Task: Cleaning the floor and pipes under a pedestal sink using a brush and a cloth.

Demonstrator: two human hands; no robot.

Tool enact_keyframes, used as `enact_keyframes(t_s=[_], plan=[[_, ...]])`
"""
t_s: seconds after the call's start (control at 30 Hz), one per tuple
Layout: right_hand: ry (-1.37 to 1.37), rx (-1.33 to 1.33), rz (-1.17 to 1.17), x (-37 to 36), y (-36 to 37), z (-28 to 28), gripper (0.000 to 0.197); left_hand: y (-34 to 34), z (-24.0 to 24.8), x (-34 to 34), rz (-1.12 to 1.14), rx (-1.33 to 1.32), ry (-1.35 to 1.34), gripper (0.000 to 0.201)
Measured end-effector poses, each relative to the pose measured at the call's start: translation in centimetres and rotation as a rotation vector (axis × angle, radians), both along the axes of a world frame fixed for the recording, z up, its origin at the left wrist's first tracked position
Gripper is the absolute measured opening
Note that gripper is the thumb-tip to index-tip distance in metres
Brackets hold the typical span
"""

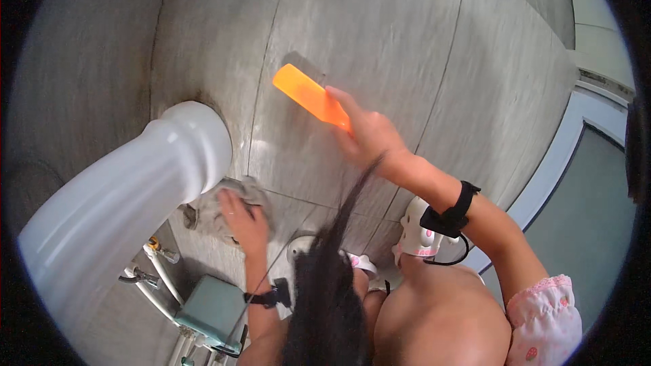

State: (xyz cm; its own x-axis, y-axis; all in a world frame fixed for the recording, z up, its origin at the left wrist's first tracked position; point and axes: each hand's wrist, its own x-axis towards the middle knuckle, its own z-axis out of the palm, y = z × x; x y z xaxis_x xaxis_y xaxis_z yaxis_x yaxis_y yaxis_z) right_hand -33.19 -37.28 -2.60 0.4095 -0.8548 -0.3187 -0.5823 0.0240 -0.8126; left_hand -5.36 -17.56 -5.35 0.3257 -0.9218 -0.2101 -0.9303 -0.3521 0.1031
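My right hand [371, 137] is closed round one end of a flat orange plastic piece [302, 91], which points up and left just above the grey floor. What kind of tool it is I cannot make out. Lower left, my left hand [243, 220] lies with fingers stretched on a crumpled grey cloth [254, 193] on the floor. The cloth sits beside the foot of a white pedestal [193, 135]. Part of the cloth is hidden under my hand.
Grey floor tiles [366, 27] spread ahead. Metal pipes with a valve [146, 278] and a pale green box [210, 312] stand at the lower left. A framed glass door [590, 183] is on the right. Dark hair [332, 291] hangs near my white shoes [417, 230].
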Motion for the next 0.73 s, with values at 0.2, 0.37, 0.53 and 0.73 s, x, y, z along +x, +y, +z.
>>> enact_keyframes(t_s=[0.2, 0.37, 0.53, 0.73], plan=[[-0.018, 0.007, -0.010, -0.4, 0.4, -0.8, 0.059, -2.4, 0.9, -2.4, -0.007, 0.096, 0.150, 0.064], [0.015, 0.052, -0.013, -0.1, 0.2, -1.1, 0.057, -8.7, 1.3, -4.2, -0.199, -0.082, 0.139, 0.066], [-0.100, -0.020, 0.000, 2.2, -0.3, -0.8, 0.057, -10.1, 3.2, -3.4, -0.144, -0.136, 0.062, 0.065], [-0.003, 0.059, 0.002, 1.1, -0.5, -0.7, 0.059, -13.1, 2.0, -4.6, -0.097, -0.166, 0.196, 0.062]])
